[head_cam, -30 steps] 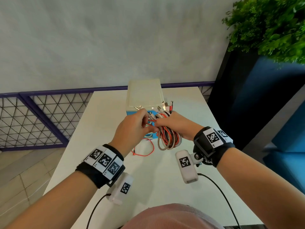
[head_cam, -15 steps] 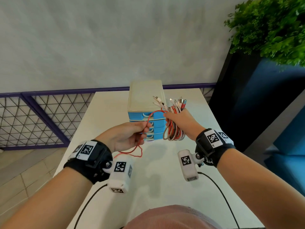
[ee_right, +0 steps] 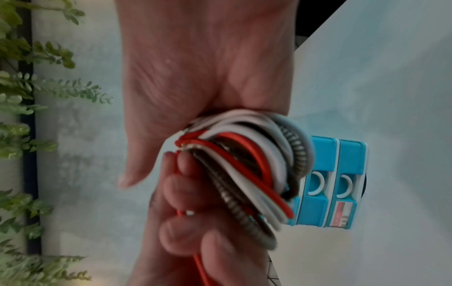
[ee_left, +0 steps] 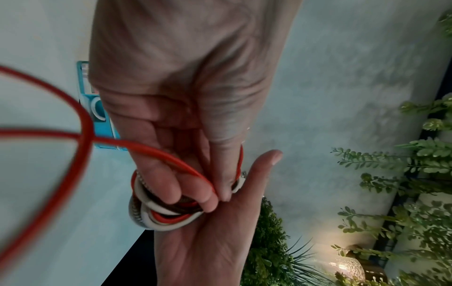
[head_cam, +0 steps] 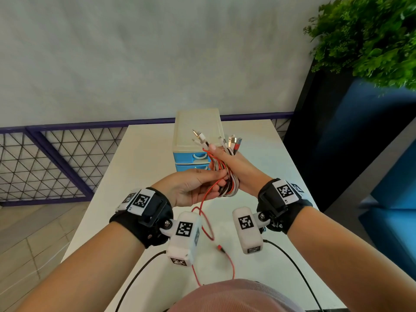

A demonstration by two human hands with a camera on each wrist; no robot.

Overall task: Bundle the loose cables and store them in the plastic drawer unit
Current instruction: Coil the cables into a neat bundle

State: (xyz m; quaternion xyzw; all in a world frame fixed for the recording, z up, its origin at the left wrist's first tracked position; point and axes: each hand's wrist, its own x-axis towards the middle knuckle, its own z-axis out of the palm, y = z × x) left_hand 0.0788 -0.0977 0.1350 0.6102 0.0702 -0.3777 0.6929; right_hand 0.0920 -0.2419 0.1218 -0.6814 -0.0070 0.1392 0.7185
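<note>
My right hand (head_cam: 234, 167) grips a coiled cable bundle (head_cam: 228, 188) of white, red and braided cables, with the plug ends fanning out above my thumb. My left hand (head_cam: 216, 180) pinches a loose red cable (head_cam: 202, 203) against the bundle. The cable's tail hangs down to the white table (head_cam: 146, 158) and its plug (head_cam: 220, 248) lies near me. In the left wrist view my fingers (ee_left: 210, 195) press the red cable (ee_left: 156, 152) onto the coil (ee_left: 159, 214). Behind my hands stands the plastic drawer unit (head_cam: 198, 124) with its blue drawers closed, also visible past the bundle (ee_right: 247, 154) in the right wrist view.
A dark planter (head_cam: 337, 143) with a green plant (head_cam: 364, 41) stands right of the table. A purple mesh railing (head_cam: 56, 158) runs along the left and back, with a grey wall behind it. Black wrist-camera leads trail across the table's near edge.
My left hand swung out to the left pulling the red cable, then came back to the bundle. Both hands sit lower and closer to me, and the red tail now trails down to the table.
</note>
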